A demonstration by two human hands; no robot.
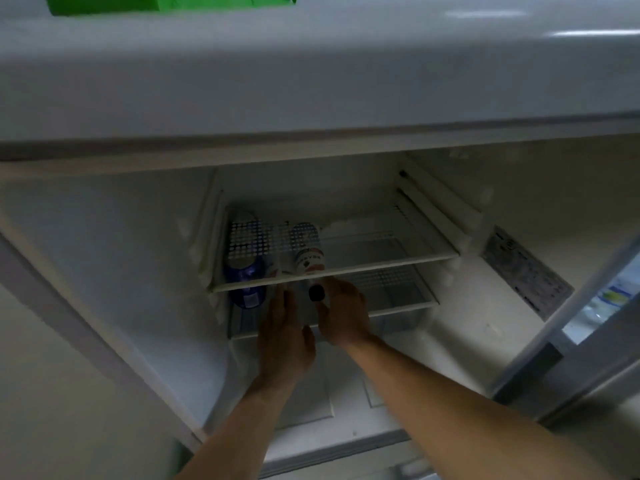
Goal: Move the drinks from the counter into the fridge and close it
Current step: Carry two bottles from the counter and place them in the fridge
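Observation:
The fridge (485, 209) stands open below me, with two glass shelves inside. A bottle with a white and red label (309, 261) and a black cap pointing toward me sits under the upper shelf (381, 263). My right hand (344, 311) grips it near the cap. My left hand (284, 337) reaches in just left of the bottle with its fingers straight, close against it. A blue drink (246, 285) stands at the left end of the lower shelf (398, 299), partly hidden by the upper shelf's dotted glass.
The right halves of both shelves are bare. A white drawer cover (311, 403) lies under my forearms. The open door (588, 306) at right holds a bottle in its rack. A green box (166, 1) sits on top of the fridge.

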